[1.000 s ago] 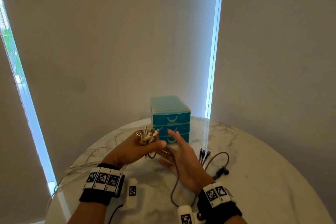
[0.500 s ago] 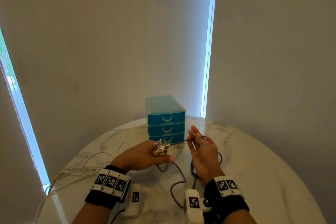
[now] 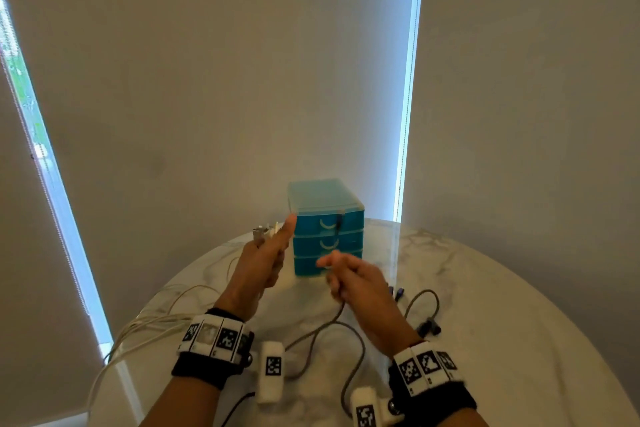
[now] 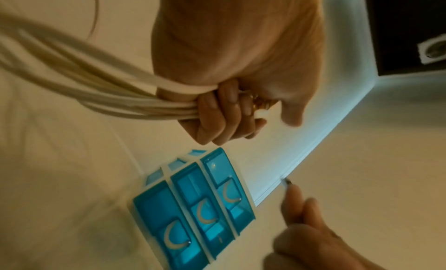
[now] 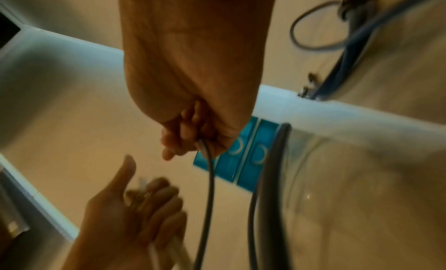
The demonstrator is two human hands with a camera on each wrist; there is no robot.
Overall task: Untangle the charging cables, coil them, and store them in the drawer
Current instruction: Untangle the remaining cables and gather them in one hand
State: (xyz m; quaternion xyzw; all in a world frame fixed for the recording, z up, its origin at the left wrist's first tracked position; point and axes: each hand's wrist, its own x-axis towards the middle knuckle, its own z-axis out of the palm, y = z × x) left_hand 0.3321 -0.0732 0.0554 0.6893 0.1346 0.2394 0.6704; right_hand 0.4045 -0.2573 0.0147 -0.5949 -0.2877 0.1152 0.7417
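My left hand [image 3: 266, 253] is raised in front of the blue drawer unit [image 3: 327, 229] and grips a bundle of white cables [image 4: 96, 94], their plugs [image 3: 265, 230] sticking up past the thumb. The white strands trail down and left over the table edge [image 3: 145, 326]. My right hand [image 3: 349, 277] grips a dark grey cable [image 5: 208, 178] just right of the left hand; the cable hangs down and loops on the table [image 3: 332, 329]. The unit's three drawers look closed.
The round marble table [image 3: 485, 288] carries the drawer unit at its far side. More dark cable with a connector block [image 3: 427, 326] and small dark plugs [image 3: 398, 293] lie right of my right hand. Wall and blinds stand close behind.
My left hand has risen and moved left with the white bundle, thumb now up. My right hand has closed on the grey cable and lifted it off the table.
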